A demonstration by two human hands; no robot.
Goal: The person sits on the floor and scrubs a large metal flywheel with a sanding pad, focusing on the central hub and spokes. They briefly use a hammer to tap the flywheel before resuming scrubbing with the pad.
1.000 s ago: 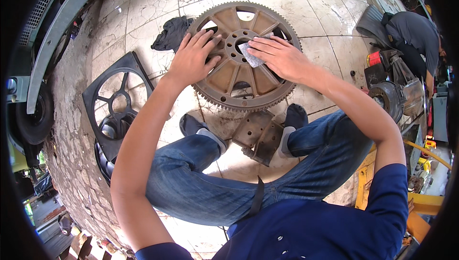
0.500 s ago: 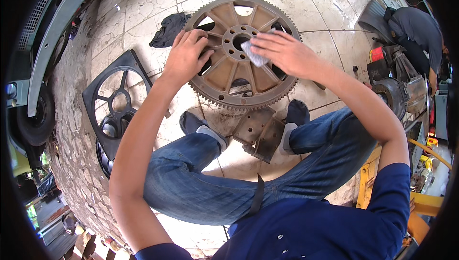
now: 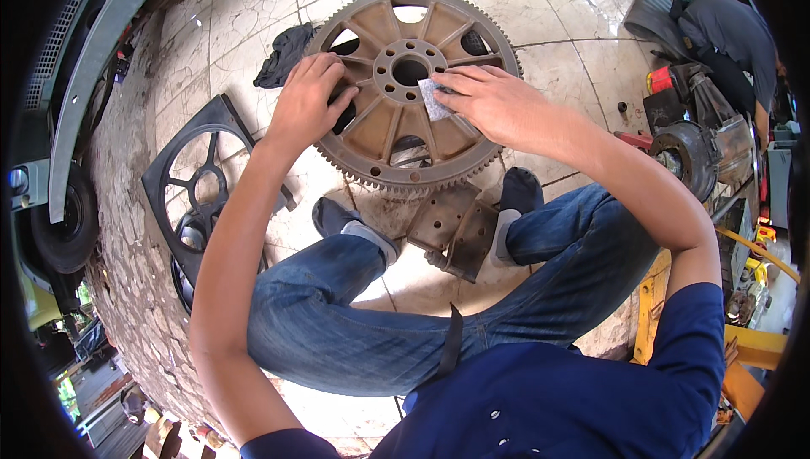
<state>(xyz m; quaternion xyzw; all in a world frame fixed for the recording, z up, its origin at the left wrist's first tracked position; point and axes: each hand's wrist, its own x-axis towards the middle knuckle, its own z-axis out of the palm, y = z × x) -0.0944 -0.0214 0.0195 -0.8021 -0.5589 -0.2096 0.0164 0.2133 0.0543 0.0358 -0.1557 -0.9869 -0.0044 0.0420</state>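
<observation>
A brown, rusty flywheel (image 3: 396,143) with a toothed rim, broad spokes and a ring of bolt holes round its hub lies in front of me, raised off the floor. My left hand (image 3: 314,100) grips its left side, fingers curled over the spokes just inside the rim and the thumb at an opening. A small grey speckled sheet (image 3: 434,101), perhaps sandpaper or cloth, is under the fingertips of my right hand (image 3: 499,105). They press it on the wheel's face, right beside the hub. Beneath the flywheel's near edge sits a brown metal bracket (image 3: 451,227), between my feet.
A black fan shroud (image 3: 156,176) lies on the left, and a dark cloth (image 3: 284,56) at the wheel's far left. To the right stand a round greasy machine part (image 3: 688,155) and a yellow metal frame (image 3: 648,315). Another person (image 3: 730,45) bends down at the far right.
My right hand has drawn the grey sheet slightly toward me across the wheel's face. My left hand keeps its hold. The whole view has shifted a little.
</observation>
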